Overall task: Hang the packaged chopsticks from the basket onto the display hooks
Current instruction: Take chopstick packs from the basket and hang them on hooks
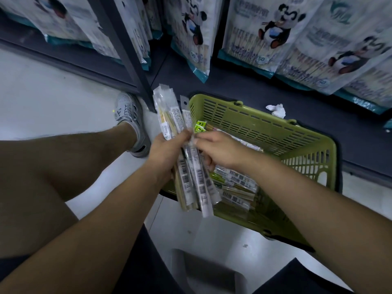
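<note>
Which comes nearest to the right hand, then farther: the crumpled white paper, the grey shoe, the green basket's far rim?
1. Green basket's far rim, just beyond the right hand.
2. Grey shoe, left.
3. Crumpled white paper, beyond the basket, on the dark ledge.

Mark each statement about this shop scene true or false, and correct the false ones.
1. The left hand grips a bundle of chopstick packets. True.
2. The basket is red. False: it is green.
3. The basket is empty. False: more packets lie inside it.
4. The right hand touches the held bundle. True.
5. Panda-printed bags fill the shelves behind. True.
</note>
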Demonstrator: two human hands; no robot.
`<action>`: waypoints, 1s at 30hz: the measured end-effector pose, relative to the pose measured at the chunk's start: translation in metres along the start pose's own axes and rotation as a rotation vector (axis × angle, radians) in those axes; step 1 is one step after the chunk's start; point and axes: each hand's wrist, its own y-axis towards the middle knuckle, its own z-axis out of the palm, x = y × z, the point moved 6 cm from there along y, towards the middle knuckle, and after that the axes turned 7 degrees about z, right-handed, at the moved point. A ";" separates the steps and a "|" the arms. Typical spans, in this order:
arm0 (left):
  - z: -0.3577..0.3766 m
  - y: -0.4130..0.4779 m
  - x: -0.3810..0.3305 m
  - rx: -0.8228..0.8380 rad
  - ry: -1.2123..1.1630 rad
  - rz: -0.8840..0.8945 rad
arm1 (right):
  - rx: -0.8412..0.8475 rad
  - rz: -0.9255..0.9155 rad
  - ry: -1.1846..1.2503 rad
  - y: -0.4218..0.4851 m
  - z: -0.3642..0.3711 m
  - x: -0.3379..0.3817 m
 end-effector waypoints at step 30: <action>-0.022 0.003 -0.014 -0.035 0.113 0.081 | -0.235 0.311 -0.813 0.050 0.001 -0.146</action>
